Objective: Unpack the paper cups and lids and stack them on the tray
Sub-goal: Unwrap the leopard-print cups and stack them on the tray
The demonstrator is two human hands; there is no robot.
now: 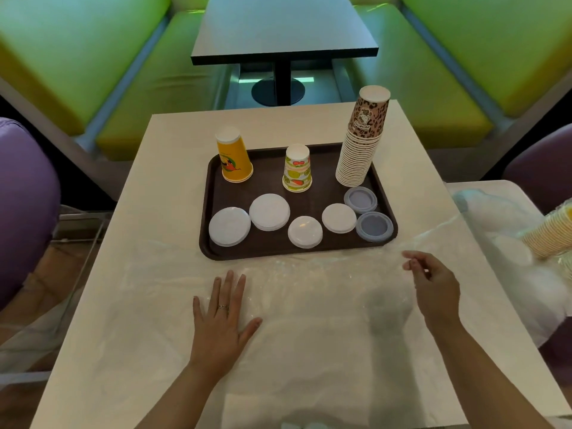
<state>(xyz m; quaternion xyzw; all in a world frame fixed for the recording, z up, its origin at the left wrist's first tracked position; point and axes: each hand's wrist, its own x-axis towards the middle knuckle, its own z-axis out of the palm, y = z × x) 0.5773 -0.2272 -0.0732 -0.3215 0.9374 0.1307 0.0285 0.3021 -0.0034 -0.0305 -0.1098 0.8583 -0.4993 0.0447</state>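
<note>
On the white bench [130,274], dark brown tray [269,252] holding: tall stack of inverted leopard-print cups [360,140] at far right corner; inverted yellow cup [235,159] far left; inverted fruit-print cup [297,168] centre; four white lid stacks [269,212] along the near side; two blue-grey lids [374,226] at near right. Clear plastic wrapper [309,289] spread flat just before the tray. Left hand [221,320]: grip open, fingers straight, palm pressing the wrapper. Right hand [433,283]: grip closed in a pinch on the wrapper's edge, lifting it. Wrapped yellow cup stack [548,233] lying at far right, apart from the tray
</note>
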